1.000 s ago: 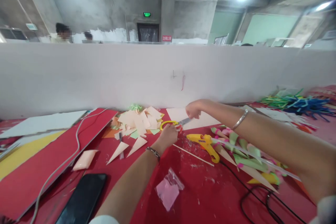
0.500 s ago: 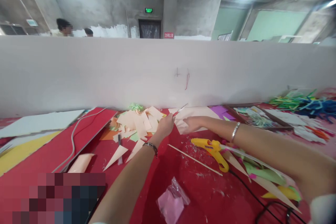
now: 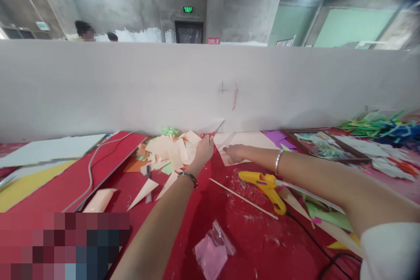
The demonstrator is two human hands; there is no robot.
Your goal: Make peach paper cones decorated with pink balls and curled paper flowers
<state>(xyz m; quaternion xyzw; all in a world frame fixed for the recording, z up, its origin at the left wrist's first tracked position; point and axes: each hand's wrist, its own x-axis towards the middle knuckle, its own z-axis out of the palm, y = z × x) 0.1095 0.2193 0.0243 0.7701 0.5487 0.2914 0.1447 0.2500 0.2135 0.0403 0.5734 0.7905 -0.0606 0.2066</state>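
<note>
My left hand (image 3: 204, 149) is closed around a pair of scissors (image 3: 219, 127) with red handles, their thin metal blades pointing up and to the right. A cream sheet of paper (image 3: 254, 140) lies at the back of the red table, against the white partition. My right hand (image 3: 235, 153) rests on this sheet near its left part, fingers stretched to the left and bent down onto it. Left of my left hand is a heap of cream paper pieces (image 3: 169, 151). Two pointed cream pieces lie nearer, one of them a paper triangle (image 3: 144, 193) across a dark-handled tool.
A yellow glue gun (image 3: 264, 186) with a black cord lies under my right forearm. Near it are a thin stick (image 3: 243, 199) and a bag with pink contents (image 3: 212, 251). A tray (image 3: 356, 157) of scraps and bundled green and blue strips (image 3: 393, 129) stand at right. A red board (image 3: 108, 162) is left.
The scissors and my left hand have moved slightly left, the blades now tilting more steeply upward. My right hand has shifted a little left over the cream sheet.
</note>
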